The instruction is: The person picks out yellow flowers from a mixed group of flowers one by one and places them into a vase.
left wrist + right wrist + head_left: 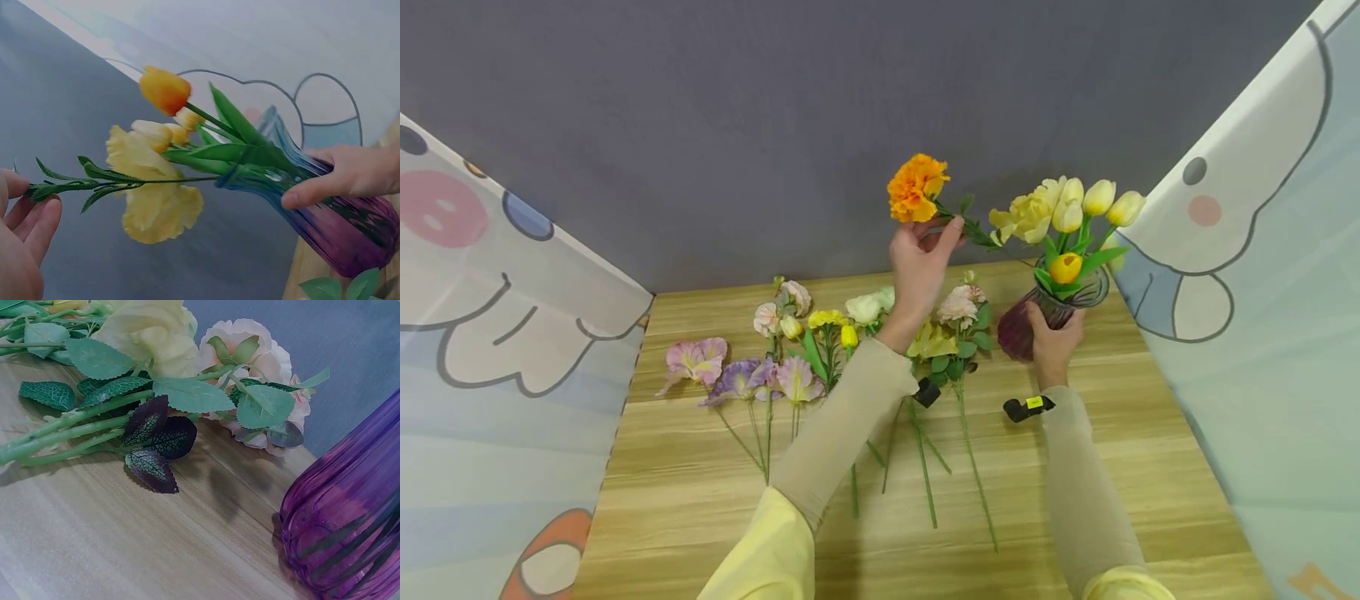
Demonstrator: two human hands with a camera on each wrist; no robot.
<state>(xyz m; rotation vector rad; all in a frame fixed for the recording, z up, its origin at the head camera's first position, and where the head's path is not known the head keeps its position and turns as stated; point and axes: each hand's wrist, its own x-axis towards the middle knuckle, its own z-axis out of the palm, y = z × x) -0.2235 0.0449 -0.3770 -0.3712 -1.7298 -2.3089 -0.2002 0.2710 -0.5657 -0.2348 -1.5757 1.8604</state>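
Note:
In the head view my left hand [922, 262] pinches the stem of an orange carnation-like flower [917, 188] just below its bloom. Its leafy stem [119, 183] runs across to the mouth of a ribbed glass vase [1018, 327]; whether the tip is inside cannot be told. My right hand [1057, 343] grips the vase around its neck and holds it tilted. The glass is bluish at the flared rim and purple at the base. In it stand pale yellow tulips [1099, 197], an orange-yellow tulip [164, 90] and a large ruffled yellow flower [153, 194].
Pink and purple irises [741, 379] lie at the table's left. Nearer the middle are a small yellow flower [827, 317], a white flower [865, 308] and pale pink roses [958, 305] with long stems. A grey wall [760, 150] rises behind; printed panels [1240, 217] flank the wooden table [700, 517].

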